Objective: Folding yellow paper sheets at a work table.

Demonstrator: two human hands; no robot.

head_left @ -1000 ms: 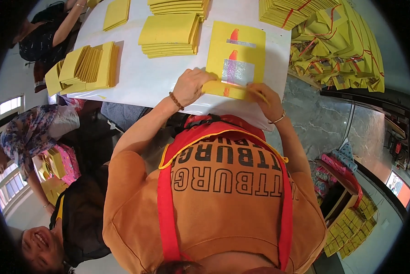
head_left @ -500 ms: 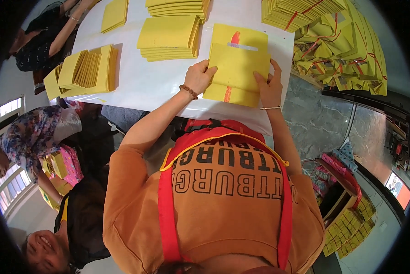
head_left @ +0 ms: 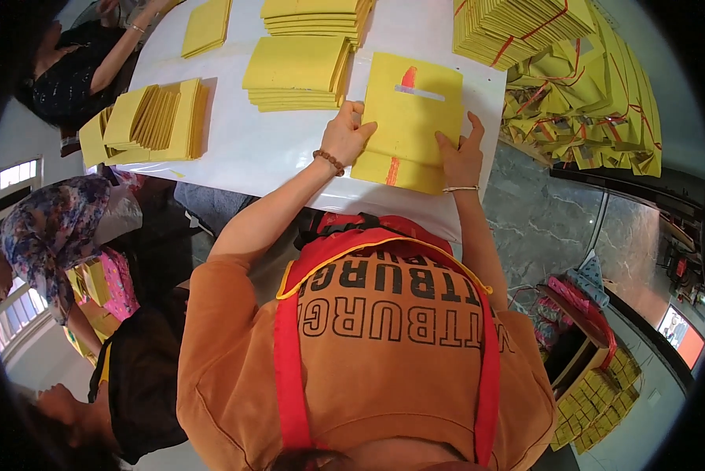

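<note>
A yellow paper sheet with a small red and silver mark lies on the white table in front of me. It rests on a further yellow sheet whose near strip with a red stripe sticks out. My left hand grips the top sheet's left edge, fingers curled. My right hand lies flat on its right near corner with fingers spread. A bead bracelet sits on my left wrist and a thin bangle on my right.
Stacks of yellow sheets and fanned piles cover the table's left and far side. Bundles tied with red string and a loose heap sit at right. Another person's arm reaches in at top left. People sit at left. A box of yellow packs stands at lower right.
Both hands lifted the top yellow sheet, slid it away from me and laid it flat. The silver square seen earlier is now covered; a near strip shows below.
</note>
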